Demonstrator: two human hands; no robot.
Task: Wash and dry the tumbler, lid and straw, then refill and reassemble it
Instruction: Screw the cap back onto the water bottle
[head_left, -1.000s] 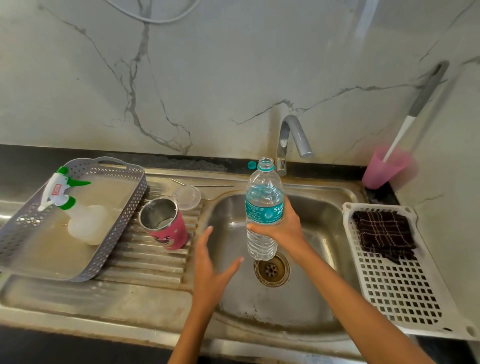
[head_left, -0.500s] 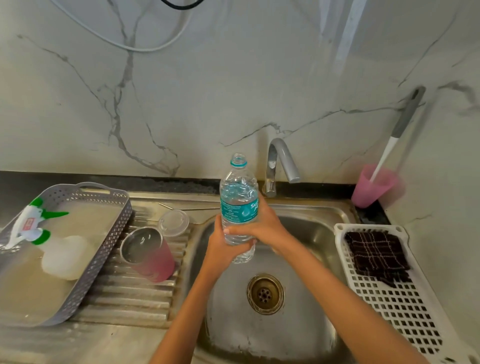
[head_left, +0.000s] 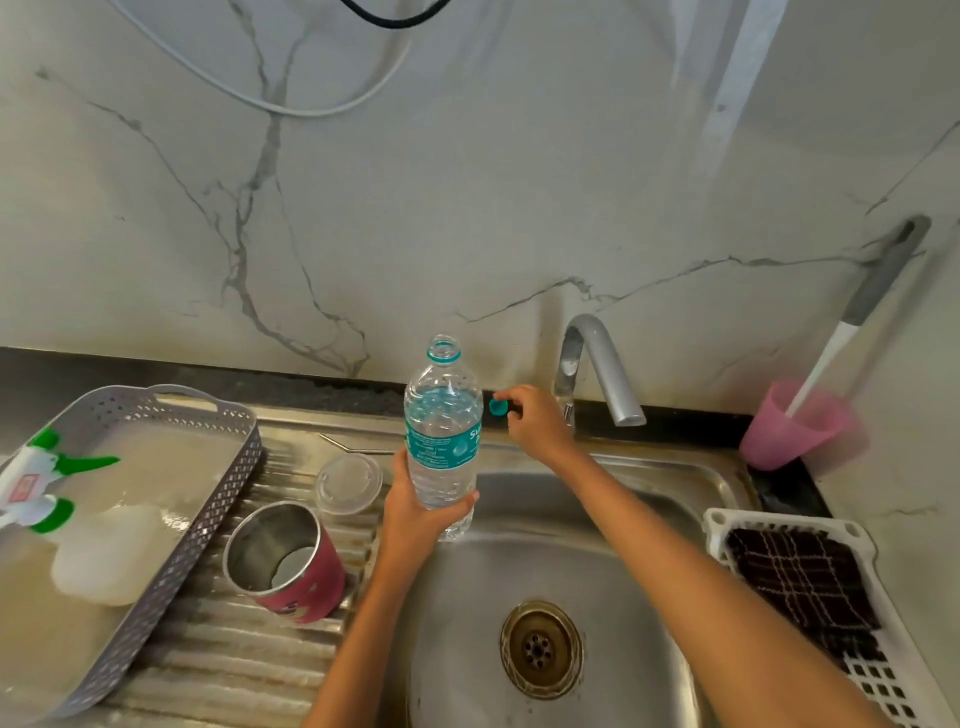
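Observation:
My left hand (head_left: 415, 512) grips the lower part of an uncapped clear water bottle (head_left: 443, 431) with a teal label, upright over the sink's left edge. Behind the bottle, near the tap, my right hand (head_left: 537, 421) pinches the teal bottle cap (head_left: 499, 406). The pink steel tumbler (head_left: 283, 564) stands open and tilted on the ribbed drainboard left of the bottle. Its clear lid (head_left: 348, 483) lies just behind it. The metal straw (head_left: 353, 447) lies along the drainboard's back edge.
A grey basket (head_left: 171, 545) at the left holds a white spray bottle (head_left: 62, 514) with green parts. The steel sink (head_left: 597, 519) with its drain lies below my arms. The tap (head_left: 597, 364) stands behind. At the right are a pink cup (head_left: 795, 423) holding a brush and a white tray (head_left: 883, 582) with a dark cloth (head_left: 800, 577).
My right hand let go of the bottle and moved back to the teal cap by the tap. My left hand now holds the bottle alone.

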